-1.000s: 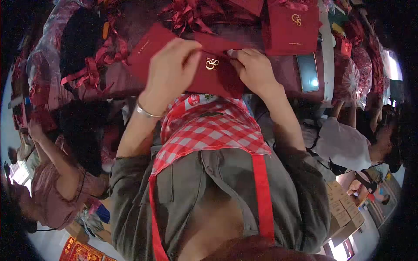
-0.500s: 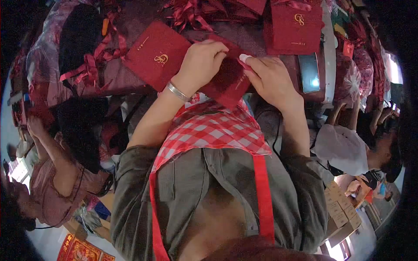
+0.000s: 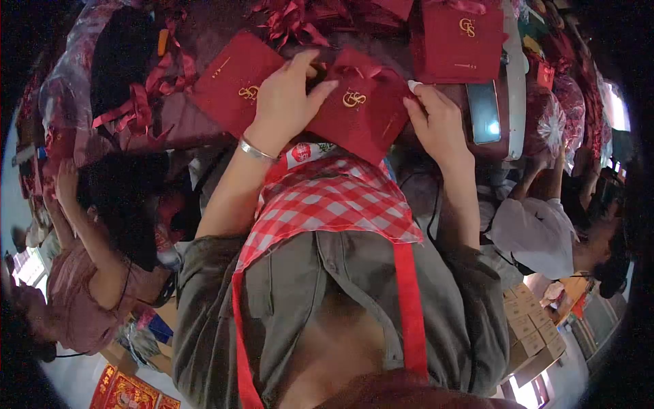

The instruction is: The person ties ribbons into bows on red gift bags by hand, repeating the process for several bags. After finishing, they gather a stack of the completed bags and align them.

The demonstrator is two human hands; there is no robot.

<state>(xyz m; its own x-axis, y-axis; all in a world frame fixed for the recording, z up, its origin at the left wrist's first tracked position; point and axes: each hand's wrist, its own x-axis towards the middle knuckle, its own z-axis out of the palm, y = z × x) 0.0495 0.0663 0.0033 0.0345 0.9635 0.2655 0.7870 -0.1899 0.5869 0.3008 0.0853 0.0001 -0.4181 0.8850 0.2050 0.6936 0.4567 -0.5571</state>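
A dark red pouch (image 3: 364, 123) with a gold monogram and a ribbon at its top lies on the table edge between my hands. My left hand (image 3: 283, 102), with a silver bangle on its wrist, is over the gap between this pouch and a second red pouch (image 3: 228, 82). Its thumb and fingers are apart, with nothing seen in them. At the right edge of the middle pouch is my right hand (image 3: 436, 119), thumb and forefinger parted. A white cover (image 3: 413, 86) sits on one of its fingertips.
More red pouches (image 3: 456, 51) are stacked at the back right, beside a phone (image 3: 484, 112). Red ribbons (image 3: 139, 109) lie at the left and a ribbon bundle (image 3: 293, 24) at the back. People sit close by on both sides, one in a white shirt (image 3: 531, 235).
Both hands have moved apart, left hand leftward and right hand rightward, off the middle pouch. That pouch now shows its gold monogram and ribbon, which the hands covered before.
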